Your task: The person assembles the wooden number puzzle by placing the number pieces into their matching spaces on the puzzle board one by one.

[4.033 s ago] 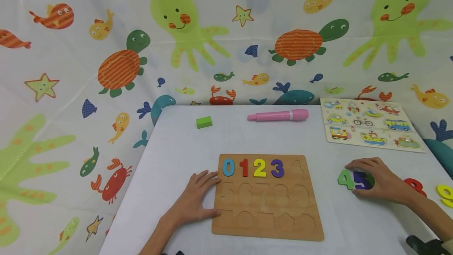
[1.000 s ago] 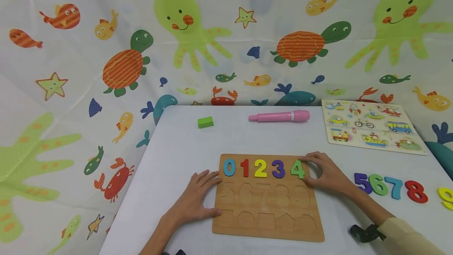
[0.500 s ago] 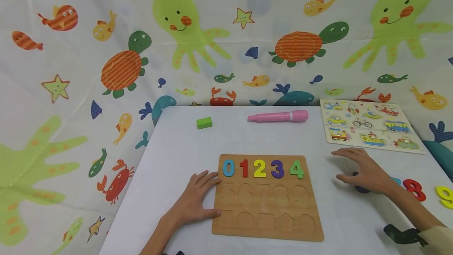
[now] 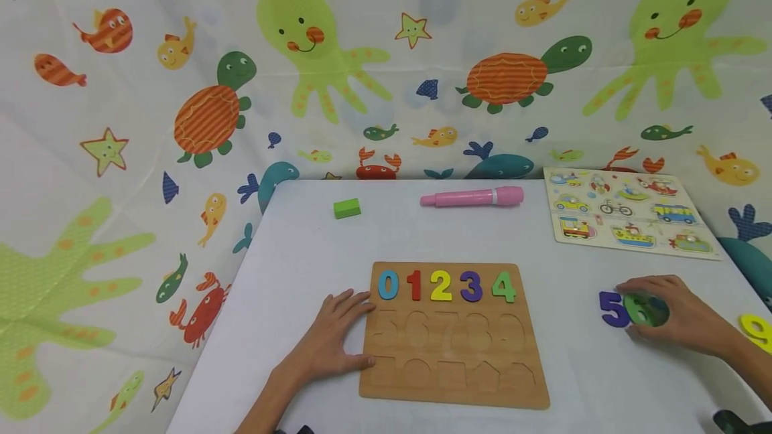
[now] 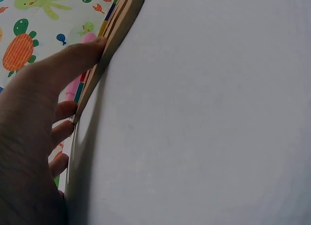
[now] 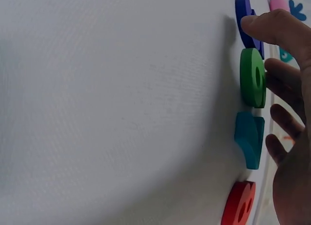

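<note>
A wooden number board (image 4: 452,380) lies mid-table, with a blue 0 (image 4: 389,285), red 1 (image 4: 413,285), yellow 2 (image 4: 441,286), purple 3 (image 4: 472,286) and green 4 (image 4: 503,286) in its top row. My left hand (image 4: 328,333) rests against the board's left edge, thumb and fingers spread apart. At the right, my right hand (image 4: 681,310) hovers over the green 6 (image 6: 250,78), its thumb close to the purple 5 (image 4: 614,309); whether it touches them I cannot tell. The hand hides the blue 7 (image 6: 249,137) and red 8 (image 6: 238,205) in the head view.
Near the right edge lies a yellow 9 (image 4: 756,332). Along the back are a green block (image 4: 346,208), a pink marker-like pen (image 4: 472,197) and a vehicle picture puzzle (image 4: 630,216). Behind the white table hangs a sea-animal cloth (image 4: 362,12).
The right hand took the green 4 from the right, put it in the board's top row, let go and went back to the loose numbers. The left hand has stayed at the board.
</note>
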### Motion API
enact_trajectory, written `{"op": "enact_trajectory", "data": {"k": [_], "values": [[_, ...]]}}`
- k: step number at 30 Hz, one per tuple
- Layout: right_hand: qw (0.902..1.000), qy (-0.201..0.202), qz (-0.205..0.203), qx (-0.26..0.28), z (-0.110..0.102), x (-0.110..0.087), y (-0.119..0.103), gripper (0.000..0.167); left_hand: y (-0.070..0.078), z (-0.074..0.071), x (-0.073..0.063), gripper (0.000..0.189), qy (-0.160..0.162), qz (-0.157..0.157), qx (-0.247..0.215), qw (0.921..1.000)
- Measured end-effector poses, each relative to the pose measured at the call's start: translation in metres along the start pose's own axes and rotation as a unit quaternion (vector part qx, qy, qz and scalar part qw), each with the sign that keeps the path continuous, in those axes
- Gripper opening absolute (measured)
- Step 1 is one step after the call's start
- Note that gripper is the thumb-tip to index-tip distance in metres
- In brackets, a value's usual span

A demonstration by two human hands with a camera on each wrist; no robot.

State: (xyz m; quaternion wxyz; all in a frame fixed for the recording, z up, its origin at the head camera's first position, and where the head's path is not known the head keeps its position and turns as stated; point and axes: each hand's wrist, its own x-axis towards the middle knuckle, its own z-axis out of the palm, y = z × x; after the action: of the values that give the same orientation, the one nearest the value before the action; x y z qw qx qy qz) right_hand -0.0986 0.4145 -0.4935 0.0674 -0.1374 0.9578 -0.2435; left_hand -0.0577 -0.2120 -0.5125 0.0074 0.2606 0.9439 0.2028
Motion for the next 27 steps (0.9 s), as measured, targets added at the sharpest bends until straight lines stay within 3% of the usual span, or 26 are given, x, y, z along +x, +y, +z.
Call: {"op": "enact_trajectory", "data": {"k": [10, 18, 27], "values": [[0.9998, 0.008, 0.004, -0.019, 0.0056, 0.0005, 0.0015, 0.071, -0.0004, -0.0001, 0.0004, 0.089, -0.013, -0.013, -0.001, 0.9998], [0.9993, 0.027, -0.016, 0.021, 0.0071, -0.0015, 0.0058, 0.066, -0.0013, 0.0004, 0.0003, 0.089, -0.018, -0.018, -0.001, 0.9997], [0.9988, 0.041, -0.013, 0.026, 0.0102, -0.0020, 0.0052, 0.066, -0.0015, 0.0018, 0.0004, 0.088, -0.015, -0.016, -0.003, 0.9998]]}}
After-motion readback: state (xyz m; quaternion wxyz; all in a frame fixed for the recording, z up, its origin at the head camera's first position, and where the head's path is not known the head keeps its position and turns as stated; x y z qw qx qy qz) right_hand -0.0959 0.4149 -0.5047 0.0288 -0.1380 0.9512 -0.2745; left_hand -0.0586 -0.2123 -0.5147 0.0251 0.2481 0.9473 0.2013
